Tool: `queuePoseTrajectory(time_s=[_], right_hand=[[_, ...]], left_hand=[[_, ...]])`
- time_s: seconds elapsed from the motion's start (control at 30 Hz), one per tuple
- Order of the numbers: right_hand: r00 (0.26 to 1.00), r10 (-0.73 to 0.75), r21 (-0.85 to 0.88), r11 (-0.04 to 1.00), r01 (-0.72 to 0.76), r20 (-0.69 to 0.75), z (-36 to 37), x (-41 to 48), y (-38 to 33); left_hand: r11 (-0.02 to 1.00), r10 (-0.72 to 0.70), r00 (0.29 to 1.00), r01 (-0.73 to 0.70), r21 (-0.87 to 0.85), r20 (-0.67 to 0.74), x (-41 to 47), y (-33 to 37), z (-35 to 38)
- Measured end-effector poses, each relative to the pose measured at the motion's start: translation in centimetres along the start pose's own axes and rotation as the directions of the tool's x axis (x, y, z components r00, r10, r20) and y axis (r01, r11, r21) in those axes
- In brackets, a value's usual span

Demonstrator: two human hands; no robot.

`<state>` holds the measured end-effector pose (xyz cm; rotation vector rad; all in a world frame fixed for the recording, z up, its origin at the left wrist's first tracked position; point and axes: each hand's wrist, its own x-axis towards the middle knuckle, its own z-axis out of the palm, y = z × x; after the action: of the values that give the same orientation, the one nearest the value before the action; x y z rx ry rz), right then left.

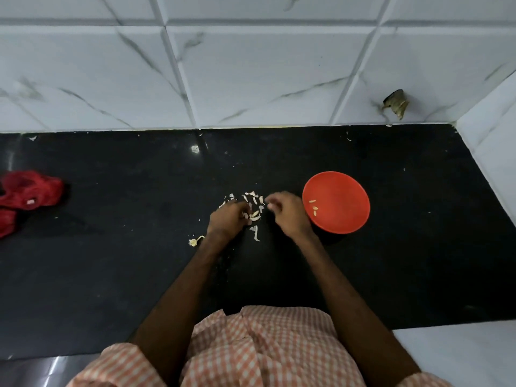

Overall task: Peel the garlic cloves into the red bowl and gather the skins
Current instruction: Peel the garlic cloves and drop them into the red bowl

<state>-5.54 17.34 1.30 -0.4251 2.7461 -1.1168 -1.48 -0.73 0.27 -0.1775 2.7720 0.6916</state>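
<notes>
The red bowl sits on the black counter to the right of my hands, with a few peeled cloves near its left side. A scatter of garlic cloves and skins lies between and just beyond my hands. My left hand rests on the pile's left part, fingers curled over pieces at its tips; what it grips is hidden. My right hand hovers beside the bowl's left rim, fingers pinched together near the pile; whether it holds anything is unclear. A strip of skin lies nearer me.
A garlic stem stub lies left of my left wrist. A red mesh bag sits at the counter's far left. White marbled tiles form the back wall and the right side wall. The counter's front edge runs near my checked shirt.
</notes>
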Motion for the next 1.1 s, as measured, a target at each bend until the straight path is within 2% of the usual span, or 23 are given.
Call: queuePoseTrajectory(time_s=[0.07, 0.1, 0.33, 0.57, 0.73, 0.9, 1.1], right_hand=[[0.986, -0.032, -0.127, 0.990, 0.053, 0.165, 2.1, -0.4, 0.4], [0.979, -0.040, -0.171, 0.982, 0.075, 0.200, 2.9, -0.6, 0.7], [0.978, -0.112, -0.316, 0.935, 0.164, 0.178, 4.1, -0.5, 0.8], [0.993, -0.089, -0.151, 0.983, 0.100, 0.078, 3.8, -0.3, 1.2], [0.997, 0.063, -0.003, 0.998, -0.063, -0.034, 3.8, 0.0, 1.0], [0.988, 0.147, 0.163, 0.977, -0.138, -0.046, 3.6, 0.1, 0.0], [0.985, 0.169, 0.219, 0.963, -0.158, -0.034, 3.0, 0.3, -0.9]], left_hand=[[1.000, 0.007, 0.999, -0.007, 0.020, -0.032, 0.0, 0.0, 0.2], [1.000, 0.009, 0.999, -0.008, 0.027, -0.042, 0.0, -0.1, 0.4], [0.997, 0.034, 0.998, -0.030, 0.067, -0.057, -0.2, 0.0, 0.8], [0.993, 0.105, 0.993, -0.101, 0.069, -0.062, -0.2, 0.7, 0.4], [0.994, 0.105, 0.991, -0.103, 0.028, -0.085, -0.2, 1.8, -0.1], [0.997, 0.075, 0.994, -0.077, -0.017, -0.075, -0.1, 2.3, -0.3], [0.991, 0.042, 0.995, -0.052, -0.122, -0.087, -0.1, 2.2, -0.5]])
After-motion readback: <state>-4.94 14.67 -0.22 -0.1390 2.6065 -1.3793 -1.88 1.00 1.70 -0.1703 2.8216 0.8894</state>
